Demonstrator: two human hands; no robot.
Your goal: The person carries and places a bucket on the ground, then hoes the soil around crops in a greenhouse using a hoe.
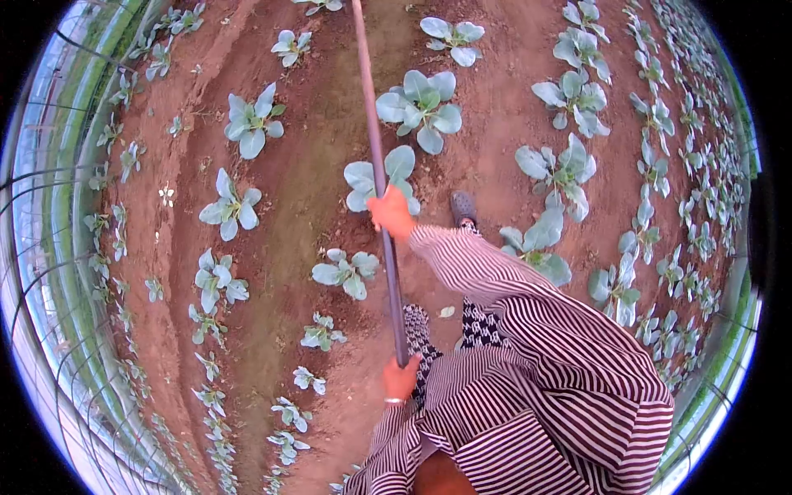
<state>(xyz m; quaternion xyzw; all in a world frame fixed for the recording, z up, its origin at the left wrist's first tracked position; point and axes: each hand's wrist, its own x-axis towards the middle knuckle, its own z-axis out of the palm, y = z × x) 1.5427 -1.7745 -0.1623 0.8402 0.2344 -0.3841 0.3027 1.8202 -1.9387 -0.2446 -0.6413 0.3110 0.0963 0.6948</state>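
A long pole (371, 99) runs from the top edge down to my body, its far end out of view. My right hand (393, 213) is closed around its middle stretch, arm reaching forward. Near my waist, my left hand (400, 379) grips the pole's near end. Leafy green plants stand beside the pole: a large one (421, 107) to its right, one (402, 165) partly behind the pole at my right hand, and another (346, 272) to its left.
Rows of similar plants (569, 95) cover the reddish soil (289, 198) on both sides. One shoe (464, 206) shows right of my right hand, below a patterned trouser leg. Curved frame bars and sheeting (49, 272) line the left side.
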